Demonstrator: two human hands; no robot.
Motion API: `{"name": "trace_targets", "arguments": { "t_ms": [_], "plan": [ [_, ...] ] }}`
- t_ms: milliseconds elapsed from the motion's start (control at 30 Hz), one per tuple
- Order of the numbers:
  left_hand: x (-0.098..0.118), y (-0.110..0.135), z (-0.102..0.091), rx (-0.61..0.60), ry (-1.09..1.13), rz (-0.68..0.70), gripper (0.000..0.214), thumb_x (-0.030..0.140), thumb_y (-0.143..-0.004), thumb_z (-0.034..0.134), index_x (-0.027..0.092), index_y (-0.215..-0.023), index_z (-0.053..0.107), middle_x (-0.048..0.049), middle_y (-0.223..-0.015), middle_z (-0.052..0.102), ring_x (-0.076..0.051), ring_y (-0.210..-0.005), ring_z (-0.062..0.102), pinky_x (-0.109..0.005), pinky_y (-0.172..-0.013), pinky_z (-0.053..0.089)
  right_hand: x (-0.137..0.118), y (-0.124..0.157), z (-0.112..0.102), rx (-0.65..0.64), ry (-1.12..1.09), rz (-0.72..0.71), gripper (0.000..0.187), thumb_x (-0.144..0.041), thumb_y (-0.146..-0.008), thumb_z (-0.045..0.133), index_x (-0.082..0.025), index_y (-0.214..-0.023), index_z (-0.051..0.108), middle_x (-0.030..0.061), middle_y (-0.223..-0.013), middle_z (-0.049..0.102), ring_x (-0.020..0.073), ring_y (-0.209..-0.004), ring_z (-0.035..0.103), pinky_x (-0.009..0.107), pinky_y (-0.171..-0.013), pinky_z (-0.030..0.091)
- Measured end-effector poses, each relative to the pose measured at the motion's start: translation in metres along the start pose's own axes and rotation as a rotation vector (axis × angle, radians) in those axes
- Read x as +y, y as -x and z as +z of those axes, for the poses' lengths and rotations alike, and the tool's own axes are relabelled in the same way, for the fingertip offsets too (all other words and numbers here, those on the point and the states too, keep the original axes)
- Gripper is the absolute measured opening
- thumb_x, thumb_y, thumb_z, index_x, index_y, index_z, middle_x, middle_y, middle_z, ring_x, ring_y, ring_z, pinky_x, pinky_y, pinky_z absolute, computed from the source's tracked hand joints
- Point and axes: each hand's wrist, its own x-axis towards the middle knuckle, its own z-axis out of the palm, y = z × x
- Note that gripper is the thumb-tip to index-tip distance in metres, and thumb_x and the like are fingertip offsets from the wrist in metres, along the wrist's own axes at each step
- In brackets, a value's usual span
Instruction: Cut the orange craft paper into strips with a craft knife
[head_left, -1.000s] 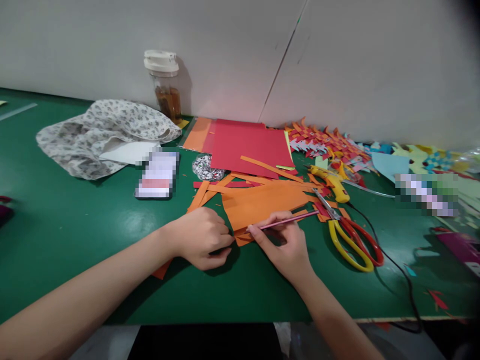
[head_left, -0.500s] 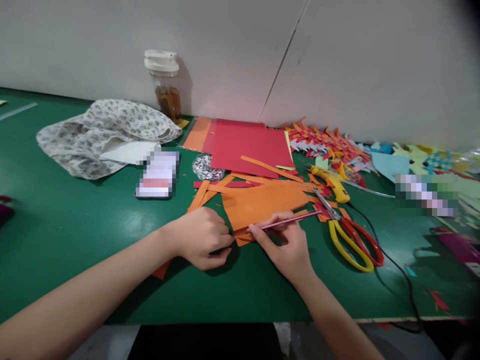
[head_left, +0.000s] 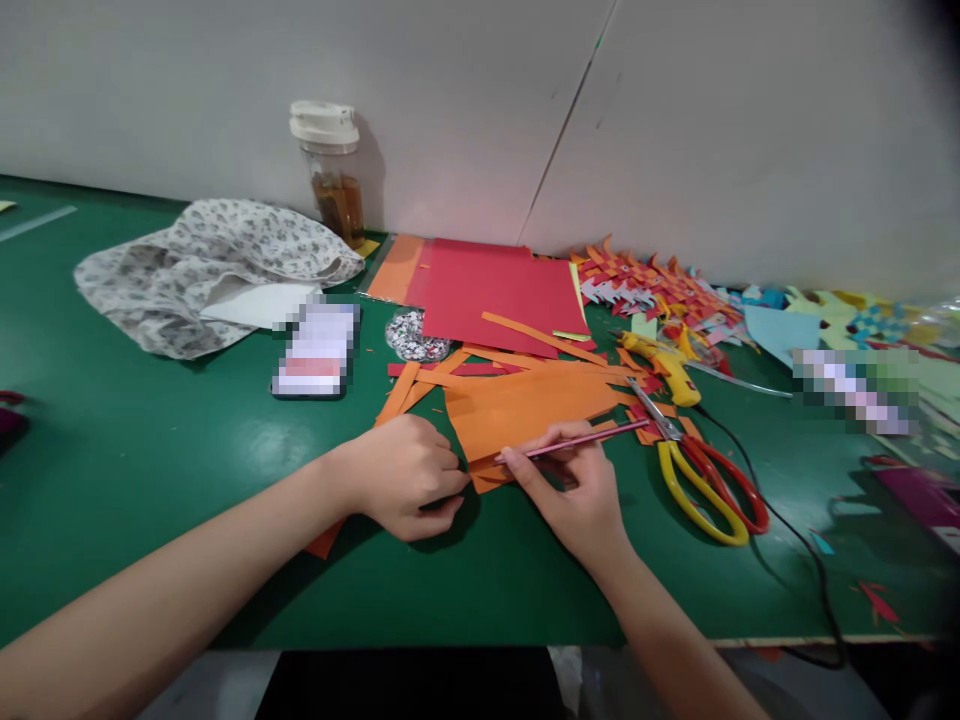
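Observation:
My right hand [head_left: 581, 490] grips a slim dark-pink pencil [head_left: 577, 440], its lower end resting at the near part of an orange paper sheet [head_left: 525, 405]. The pencil lies at a low slant, pointing right toward the scissors. My left hand [head_left: 412, 480] is curled closed at the near left corner of that sheet, fingertips touching its edge; whatever is between the fingers is hidden. An orange paper strip [head_left: 324, 540] pokes out from under the left wrist. More orange strips [head_left: 405, 395] lie behind the left hand.
Scissors [head_left: 701, 490] with yellow and red handles lie right of my right hand, beside a corded yellow glue gun [head_left: 664, 365]. Behind are red sheets [head_left: 495, 290], a round container of googly eyes [head_left: 415, 335], a phone [head_left: 319, 350], patterned cloth [head_left: 225, 260] and a bottle [head_left: 330, 170].
The pencil's upper end has shifted very slightly to the right. Both hands and the orange sheet stay practically where they were.

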Motion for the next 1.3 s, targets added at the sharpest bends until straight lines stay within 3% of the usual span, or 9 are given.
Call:
{"name": "trace_targets", "arguments": {
  "t_ms": [467, 633, 1300],
  "plan": [
    [0.003, 0.0001, 0.0025, 0.008, 0.003, 0.036, 0.024, 0.02, -0.083, 0.046, 0.013, -0.087, 0.069, -0.0021, -0.051, 0.059, -0.018, -0.045, 0.055, -0.031, -0.042, 0.038, -0.002, -0.0023, 0.001, -0.018, 0.1, -0.013, 0.028, -0.034, -0.078, 0.072, -0.024, -0.082, 0.046, -0.0004, -0.067, 0.066, 0.0191, -0.065, 0.072, 0.027, -0.058, 0.059],
    [0.0026, 0.0001, 0.0029, 0.004, 0.021, 0.028, 0.025, 0.02, -0.082, 0.047, 0.013, -0.087, 0.07, -0.0025, -0.052, 0.061, -0.018, -0.046, 0.056, -0.032, -0.043, 0.037, 0.0001, -0.0007, 0.0002, -0.004, 0.011, 0.002, 0.027, -0.033, -0.079, 0.072, -0.025, -0.084, 0.046, 0.0009, -0.072, 0.068, 0.0207, -0.07, 0.073, 0.029, -0.063, 0.061],
    [0.0023, 0.0, 0.0033, 0.002, 0.006, 0.025, 0.024, 0.02, -0.083, 0.048, 0.014, -0.087, 0.07, -0.0022, -0.054, 0.063, -0.017, -0.048, 0.057, -0.033, -0.045, 0.037, 0.0012, 0.0014, 0.0005, 0.014, 0.028, -0.078, 0.025, -0.028, -0.08, 0.071, -0.024, -0.085, 0.047, 0.0, -0.074, 0.066, 0.0185, -0.069, 0.073, 0.028, -0.064, 0.061]
  ]
}}
